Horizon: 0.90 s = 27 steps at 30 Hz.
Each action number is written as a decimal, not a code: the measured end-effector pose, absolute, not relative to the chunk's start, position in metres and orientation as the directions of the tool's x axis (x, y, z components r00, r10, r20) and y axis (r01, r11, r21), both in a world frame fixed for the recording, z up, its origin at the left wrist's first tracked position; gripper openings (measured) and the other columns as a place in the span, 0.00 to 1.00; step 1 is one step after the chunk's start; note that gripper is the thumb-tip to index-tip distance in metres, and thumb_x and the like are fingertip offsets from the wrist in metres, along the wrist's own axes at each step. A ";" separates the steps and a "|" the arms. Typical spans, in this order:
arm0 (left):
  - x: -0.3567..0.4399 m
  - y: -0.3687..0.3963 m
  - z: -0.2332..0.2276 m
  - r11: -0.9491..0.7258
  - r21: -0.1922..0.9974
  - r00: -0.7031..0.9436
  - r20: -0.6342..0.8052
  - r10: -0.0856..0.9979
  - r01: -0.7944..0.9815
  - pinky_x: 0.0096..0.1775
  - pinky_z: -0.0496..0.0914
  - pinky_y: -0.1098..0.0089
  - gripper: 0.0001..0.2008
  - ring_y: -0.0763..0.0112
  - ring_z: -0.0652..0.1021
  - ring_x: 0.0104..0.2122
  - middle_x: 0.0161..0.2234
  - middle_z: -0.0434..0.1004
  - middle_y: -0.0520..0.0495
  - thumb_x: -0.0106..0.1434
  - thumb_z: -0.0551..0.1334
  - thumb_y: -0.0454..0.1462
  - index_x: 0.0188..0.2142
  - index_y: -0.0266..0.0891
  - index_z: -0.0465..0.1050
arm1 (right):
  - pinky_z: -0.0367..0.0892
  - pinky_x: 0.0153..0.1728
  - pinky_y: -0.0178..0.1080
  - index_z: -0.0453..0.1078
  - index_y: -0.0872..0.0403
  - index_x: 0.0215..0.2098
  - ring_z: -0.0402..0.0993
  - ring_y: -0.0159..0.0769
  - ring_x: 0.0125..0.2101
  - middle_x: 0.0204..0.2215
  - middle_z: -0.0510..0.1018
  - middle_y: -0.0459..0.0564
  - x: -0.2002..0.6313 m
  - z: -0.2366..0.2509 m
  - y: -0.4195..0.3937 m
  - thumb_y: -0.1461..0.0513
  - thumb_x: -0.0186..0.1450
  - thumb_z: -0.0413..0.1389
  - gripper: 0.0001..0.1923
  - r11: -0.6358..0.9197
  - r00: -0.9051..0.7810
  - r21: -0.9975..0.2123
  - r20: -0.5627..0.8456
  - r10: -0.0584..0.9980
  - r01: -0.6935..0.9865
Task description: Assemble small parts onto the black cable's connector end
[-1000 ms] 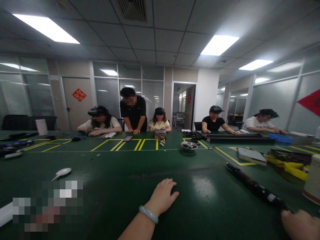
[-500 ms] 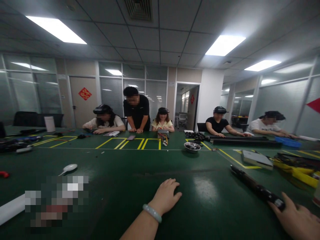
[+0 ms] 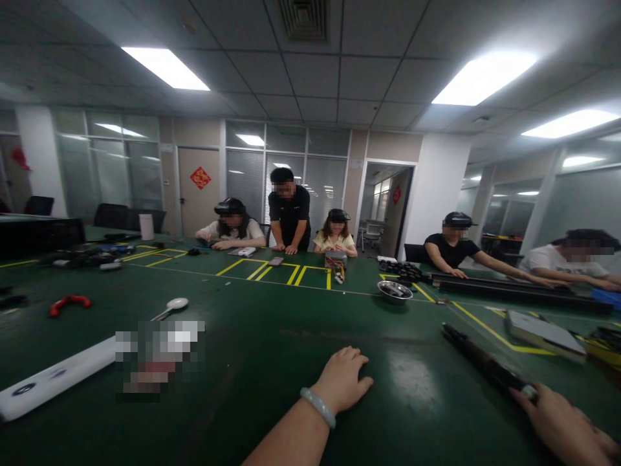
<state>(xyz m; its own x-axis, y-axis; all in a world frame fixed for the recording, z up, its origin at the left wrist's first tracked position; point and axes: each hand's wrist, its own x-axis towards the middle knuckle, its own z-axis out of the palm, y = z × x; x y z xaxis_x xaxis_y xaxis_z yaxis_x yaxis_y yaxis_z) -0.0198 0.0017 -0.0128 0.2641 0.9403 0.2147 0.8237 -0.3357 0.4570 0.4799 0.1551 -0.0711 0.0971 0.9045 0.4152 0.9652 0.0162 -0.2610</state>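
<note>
The black rod (image 3: pixel 485 364) lies on the green table (image 3: pixel 252 362), slanting away from you on your right side. Your right hand (image 3: pixel 565 424) touches its near end, fingers loosely spread over it; you cannot tell whether they grip it. Your left hand (image 3: pixel 342 382) rests flat on the table, fingers spread, holding nothing, with a pale bracelet (image 3: pixel 317 407) at the wrist. A metal bowl (image 3: pixel 394 291) sits farther back. A white spoon (image 3: pixel 171 307) lies to the left. Other people sit along the far edge.
</note>
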 end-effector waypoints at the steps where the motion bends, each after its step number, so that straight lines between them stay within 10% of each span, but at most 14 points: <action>1: -0.020 0.001 -0.011 -0.346 0.452 0.266 0.233 0.935 0.822 0.62 0.53 0.52 0.27 0.54 0.58 0.63 0.63 0.60 0.46 0.64 0.55 0.50 0.60 0.46 0.62 | 0.63 0.41 0.57 0.73 0.52 0.35 0.75 0.64 0.40 0.36 0.77 0.73 0.461 -0.069 0.154 0.42 0.56 0.45 0.27 0.023 0.087 -0.277 0.376 0.923 0.960; 10: -0.010 -0.008 0.010 -0.455 0.349 0.258 0.484 0.836 0.819 0.65 0.45 0.55 0.26 0.61 0.55 0.64 0.63 0.58 0.50 0.66 0.53 0.49 0.62 0.48 0.58 | 0.59 0.50 0.51 0.65 0.47 0.54 0.66 0.52 0.53 0.52 0.73 0.53 0.233 -0.034 0.096 0.52 0.63 0.48 0.22 0.436 -0.361 -0.254 0.293 0.885 0.863; 16: -0.013 -0.005 0.010 -0.384 0.341 0.177 0.505 0.845 0.858 0.64 0.48 0.58 0.21 0.63 0.61 0.61 0.60 0.64 0.50 0.70 0.47 0.46 0.59 0.47 0.63 | 0.50 0.58 0.50 0.59 0.52 0.60 0.59 0.49 0.59 0.60 0.63 0.59 0.136 -0.029 0.063 0.65 0.63 0.46 0.26 0.672 -0.617 -0.224 0.272 0.739 0.706; 27: -0.020 0.002 0.004 -0.305 0.395 0.127 0.416 0.900 0.867 0.57 0.58 0.61 0.26 0.61 0.67 0.56 0.58 0.67 0.48 0.70 0.41 0.51 0.61 0.45 0.61 | 0.52 0.58 0.51 0.57 0.50 0.62 0.59 0.50 0.59 0.60 0.62 0.56 0.137 -0.004 0.055 0.60 0.59 0.53 0.32 0.654 -0.620 -0.294 0.213 0.755 0.697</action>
